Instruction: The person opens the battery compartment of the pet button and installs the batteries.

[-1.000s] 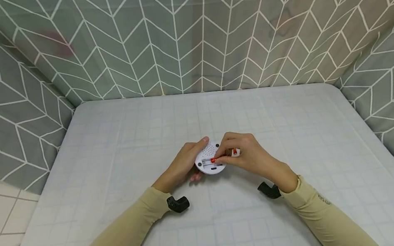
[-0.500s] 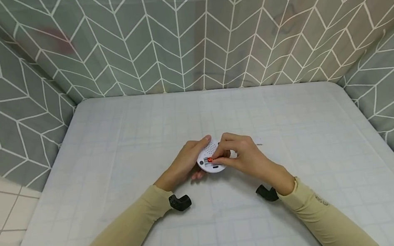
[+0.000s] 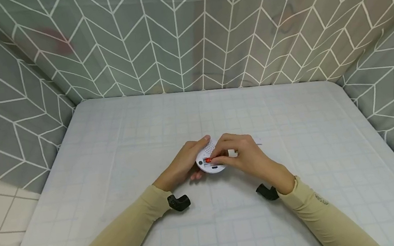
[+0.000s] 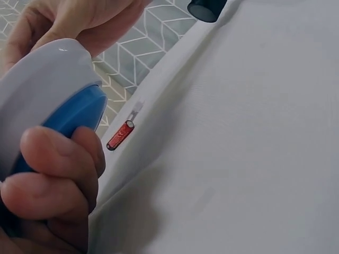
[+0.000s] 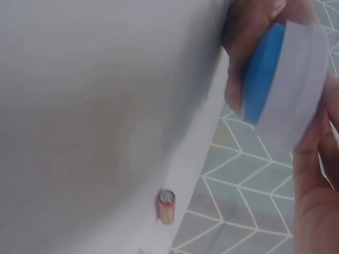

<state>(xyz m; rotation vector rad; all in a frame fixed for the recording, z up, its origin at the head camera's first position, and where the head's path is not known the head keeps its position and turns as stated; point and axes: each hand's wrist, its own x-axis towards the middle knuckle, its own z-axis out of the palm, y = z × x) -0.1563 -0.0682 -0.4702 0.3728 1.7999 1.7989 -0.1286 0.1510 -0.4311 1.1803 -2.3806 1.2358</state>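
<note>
My left hand (image 3: 185, 160) grips a round white device (image 3: 205, 152) by its side, thumb at the upper edge. Its upturned face has small speaker holes and an open battery compartment. The left wrist view shows the device's blue side (image 4: 79, 114) with left fingers (image 4: 58, 169) curled against it. With thumb and forefinger, my right hand (image 3: 240, 150) pinches a red battery (image 3: 207, 160) at the compartment, covering its right part. A second red battery (image 4: 121, 136) lies on the table beyond the device, also seen in the right wrist view as a loose battery (image 5: 166, 207).
A white cloth with a faint grid covers the table (image 3: 144, 126). Just past my right hand, a thin rod (image 3: 259, 144) lies on it. Patterned grey-green curtains (image 3: 177, 33) hang at the back and sides. Black wrist cameras (image 3: 179, 203) sit on both wrists.
My right hand has shifted slightly left, and the pinched battery lies farther left in the compartment. The loose battery behind the right hand is now covered in the head view.
</note>
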